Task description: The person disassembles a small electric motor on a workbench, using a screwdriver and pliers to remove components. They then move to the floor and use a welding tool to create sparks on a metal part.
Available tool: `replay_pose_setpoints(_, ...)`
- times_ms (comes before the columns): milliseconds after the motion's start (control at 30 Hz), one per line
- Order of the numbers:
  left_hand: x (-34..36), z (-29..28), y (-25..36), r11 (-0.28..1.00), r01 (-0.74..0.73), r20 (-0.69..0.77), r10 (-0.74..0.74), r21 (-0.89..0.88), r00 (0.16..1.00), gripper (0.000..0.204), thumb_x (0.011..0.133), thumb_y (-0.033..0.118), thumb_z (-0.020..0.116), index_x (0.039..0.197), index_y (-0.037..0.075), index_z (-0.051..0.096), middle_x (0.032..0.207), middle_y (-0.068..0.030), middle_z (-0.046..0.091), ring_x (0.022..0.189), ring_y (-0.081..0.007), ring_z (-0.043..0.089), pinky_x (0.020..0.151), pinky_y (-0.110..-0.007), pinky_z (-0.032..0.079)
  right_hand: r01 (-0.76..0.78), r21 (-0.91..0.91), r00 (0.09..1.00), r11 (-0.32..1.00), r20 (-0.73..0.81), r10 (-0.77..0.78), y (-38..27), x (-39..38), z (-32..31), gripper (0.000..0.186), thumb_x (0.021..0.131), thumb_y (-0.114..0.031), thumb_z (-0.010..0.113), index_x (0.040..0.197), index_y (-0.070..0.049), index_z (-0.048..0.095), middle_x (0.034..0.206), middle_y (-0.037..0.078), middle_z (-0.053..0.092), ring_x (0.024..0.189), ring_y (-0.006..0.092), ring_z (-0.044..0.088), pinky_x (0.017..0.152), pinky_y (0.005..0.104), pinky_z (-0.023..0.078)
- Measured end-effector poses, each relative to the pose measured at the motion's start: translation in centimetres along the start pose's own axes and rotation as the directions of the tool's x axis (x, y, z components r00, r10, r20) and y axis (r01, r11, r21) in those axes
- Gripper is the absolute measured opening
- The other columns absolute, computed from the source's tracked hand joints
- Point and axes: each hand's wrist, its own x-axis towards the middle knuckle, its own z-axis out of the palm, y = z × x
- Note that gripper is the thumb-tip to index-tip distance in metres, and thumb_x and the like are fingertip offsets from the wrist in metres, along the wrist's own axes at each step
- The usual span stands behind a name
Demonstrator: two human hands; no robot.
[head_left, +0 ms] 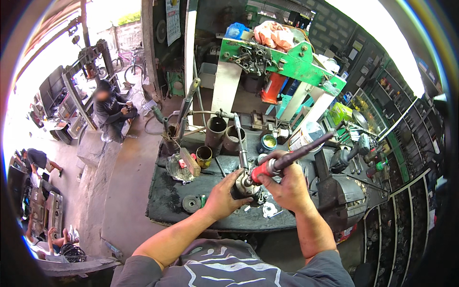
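Low at the centre of the head view, my left hand (224, 195) is wrapped round a metal housing (245, 186) over the dark workbench (165, 203). My right hand (286, 187) grips a red tool (262, 170) with a long dark shaft (311, 143) that slants up to the right; its lower end is at the top of the housing. A steel rod fitting (242, 154) rises behind the housing. A white flat part (269, 209) and a round grey disc (191, 204) lie nearby on the bench.
Metal cylinders (215, 131), a yellow-rimmed can (203, 158), a blue tub (267, 143) and a wooden block (190, 162) crowd the bench's back. A green press frame (296, 64) stands behind. Tools (354, 158) lie rightward, beside shelving (397, 234). Other people (110, 112) work at the left.
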Motion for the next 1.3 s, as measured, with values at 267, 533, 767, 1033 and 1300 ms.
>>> replay_pose_setpoints(267,-0.1,0.0,-0.3,1.0,0.004,0.013,-0.003,-0.025,1.0,0.101,0.078,0.026,0.101,0.164,0.008,0.05,0.157,-0.0225,0.061,0.145,-0.0406,0.061,0.122,-0.047,0.051,-0.077,-0.002,0.997,0.997,0.008,0.077,-0.1,0.4,0.8,0.048,0.091,0.0,0.086,0.131,-0.004,0.062,0.109,0.011,0.071,0.1,0.0237,0.073,0.096,0.0389,0.059)
replay_pose_setpoints(533,-0.7,-2.1,3.5,0.974,-0.203,-0.094,0.212,0.097,0.973,0.1,0.08,0.025,0.1,0.164,0.009,0.049,0.159,-0.0229,0.059,0.147,-0.0426,0.058,0.124,-0.05,0.049,-0.212,-0.153,0.972,0.965,0.064,0.224,-1.8,0.8,-1.7,0.055,0.095,-0.006,0.085,0.142,-0.005,0.056,0.101,0.015,0.069,0.094,0.0336,0.075,0.094,0.0455,0.06)
replay_pose_setpoints(767,4.9,-7.1,9.7,0.683,-0.385,0.007,0.485,0.621,0.874,0.074,0.09,0.025,0.083,0.16,0.021,0.06,0.174,-0.0168,0.044,0.163,-0.0448,0.035,0.135,-0.067,0.018,0.19,-0.607,0.818,0.772,0.532,0.217,-10.0,3.7,-11.4,0.07,0.086,-0.018,0.088,0.15,-0.008,0.062,0.105,0.019,0.079,0.097,0.0411,0.078,0.085,0.0494,0.062)
replay_pose_setpoints(1033,8.2,-3.0,8.3,0.936,-0.332,-0.033,0.338,0.122,0.941,0.015,0.104,0.013,0.074,0.113,0.005,0.065,0.097,-0.0167,0.067,0.086,-0.0369,0.067,0.077,-0.047,0.054,0.352,-0.708,0.877,0.611,0.478,0.048,-16.5,8.5,-13.8,0.042,0.085,-0.024,0.081,0.118,0.002,0.074,0.108,0.026,0.075,0.104,0.0444,0.074,0.091,0.0517,0.059)
replay_pose_setpoints(1300,8.9,-2.3,5.9,0.979,-0.106,0.061,0.119,-0.175,0.991,0.022,0.111,0.017,0.071,0.124,0.001,0.063,0.097,-0.012,0.07,0.093,-0.0214,0.067,0.086,-0.042,0.055,0.251,-0.522,0.918,0.815,0.397,-0.028,-14.6,10.9,-11.7,0.039,0.087,-0.014,0.083,0.12,0.003,0.074,0.107,0.021,0.075,0.1,0.0376,0.073,0.091,0.046,0.058)
